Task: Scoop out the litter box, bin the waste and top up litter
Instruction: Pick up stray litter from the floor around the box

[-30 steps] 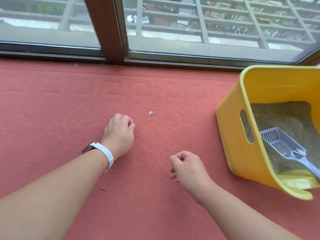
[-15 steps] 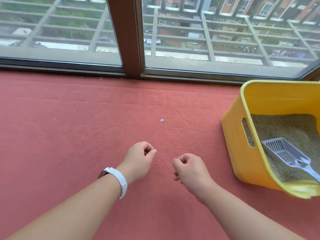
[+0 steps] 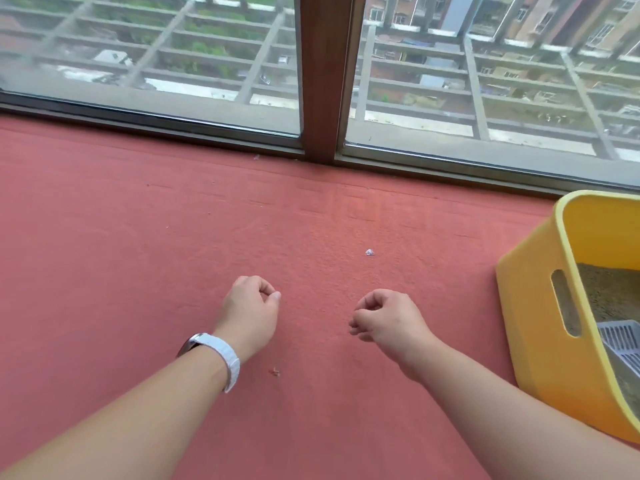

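Observation:
The yellow litter box [image 3: 540,341] stands on the red carpet at the right edge, partly cut off by the frame. Grey-brown litter [image 3: 609,292] fills it, and a grey slotted scoop [image 3: 620,344] lies on the litter. My left hand [image 3: 251,315], with a white watch on the wrist, hovers over the carpet in the middle, fingers curled and thumb tip against the forefinger; I see nothing in it. My right hand [image 3: 388,322] is a short way to its right, fingers curled under and holding nothing. Both hands are well left of the box.
A small bluish-white speck [image 3: 369,252] lies on the carpet beyond my hands. A tiny reddish crumb [image 3: 275,371] lies below my left hand. A window with a brown post [image 3: 323,81] runs along the far edge of the red carpet [image 3: 138,254].
My left hand has drawn back towards me and closer to my right hand. The view has tilted up and to the left, so the box sits further right in frame.

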Motion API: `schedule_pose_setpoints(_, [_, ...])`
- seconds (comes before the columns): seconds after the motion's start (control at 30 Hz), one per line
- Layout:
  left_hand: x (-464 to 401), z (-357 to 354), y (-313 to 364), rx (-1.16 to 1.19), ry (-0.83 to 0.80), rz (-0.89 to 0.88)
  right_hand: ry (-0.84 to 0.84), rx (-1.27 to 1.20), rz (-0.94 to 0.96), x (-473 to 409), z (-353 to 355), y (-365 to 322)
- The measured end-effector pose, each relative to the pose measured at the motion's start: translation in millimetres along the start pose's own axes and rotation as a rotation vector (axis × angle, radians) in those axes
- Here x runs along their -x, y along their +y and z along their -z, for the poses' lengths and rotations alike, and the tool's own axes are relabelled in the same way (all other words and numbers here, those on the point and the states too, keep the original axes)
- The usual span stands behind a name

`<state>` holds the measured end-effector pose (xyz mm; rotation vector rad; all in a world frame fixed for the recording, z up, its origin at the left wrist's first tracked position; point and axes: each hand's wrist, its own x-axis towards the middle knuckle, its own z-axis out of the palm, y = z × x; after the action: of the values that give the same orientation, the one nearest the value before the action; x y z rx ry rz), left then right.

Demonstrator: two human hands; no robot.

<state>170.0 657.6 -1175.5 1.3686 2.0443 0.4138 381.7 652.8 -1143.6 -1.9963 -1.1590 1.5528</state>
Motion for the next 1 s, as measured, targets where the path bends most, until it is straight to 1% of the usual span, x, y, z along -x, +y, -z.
schedule_pose_setpoints(0.13, [-16.3,1.2,-3.1,-0.03,0.028,0.016,-0.003,0.029,0.045,-13.6,-7.1,-7.8])
schedule_pose_setpoints(0.27, [-40.6,3.6,-4.9,-0.006,0.053,0.03,-0.021,0.044,0.04,-24.6,-17.4,-11.3])
schedule_pose_setpoints(0.5, [-53.3,17.1,-20.8,-0.195,-0.049,-0.082,-0.061,0.145,0.029,-26.0,-19.3,-5.0])
schedule_pose_setpoints(0.57, [-66.1,27.2,-23.4,-0.205,-0.007,-0.081,-0.064,0.16,0.034,-27.2,-17.0,-2.3])
schedule_pose_setpoints(0.63, [-84.6,38.4,-25.3,-0.223,0.077,-0.053,-0.045,0.159,0.042,-29.4,-15.3,1.1])
schedule_pose_setpoints(0.77, [-126.0,61.3,-29.8,-0.167,0.251,0.103,-0.038,0.15,0.035,-29.9,-13.8,6.3])
schedule_pose_setpoints(0.87, [-149.1,70.7,-33.5,-0.132,0.297,0.177,-0.032,0.134,0.03,-29.0,-16.3,5.2])
schedule_pose_setpoints(1.0, [-167.9,71.4,-38.4,-0.127,0.302,0.185,-0.017,0.143,0.027,-34.8,-27.8,-0.1])
